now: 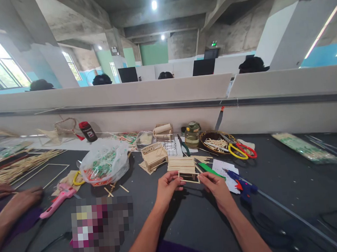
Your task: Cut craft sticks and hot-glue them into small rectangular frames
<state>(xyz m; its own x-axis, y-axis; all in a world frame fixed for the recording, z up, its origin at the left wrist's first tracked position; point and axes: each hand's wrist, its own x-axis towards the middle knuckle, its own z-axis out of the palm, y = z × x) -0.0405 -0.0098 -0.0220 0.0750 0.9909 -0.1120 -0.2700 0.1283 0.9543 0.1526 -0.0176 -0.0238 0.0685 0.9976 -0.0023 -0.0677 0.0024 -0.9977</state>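
A small rectangular frame of thin wooden sticks (189, 181) is held up over the dark table between my two hands. My left hand (170, 188) pinches its left end, and my right hand (215, 186) pinches the right end, with fingers closed at both sides. Just behind it lies a slatted piece of wooden sticks (181, 164), partly hidden by the frame and my fingers. Right of that are a green-handled tool (211, 169) and a white paper sheet (234, 187). A blue glue gun (242, 181) rests beyond my right hand.
A co-worker's hand (26, 203) works at the left, near a pink glue gun (59, 200). A plastic bag (105, 164), small wooden model (155, 157), glass jar (192, 136), stick basket (206, 148) and scissors (238, 151) stand along the back, before a partition (143, 91).
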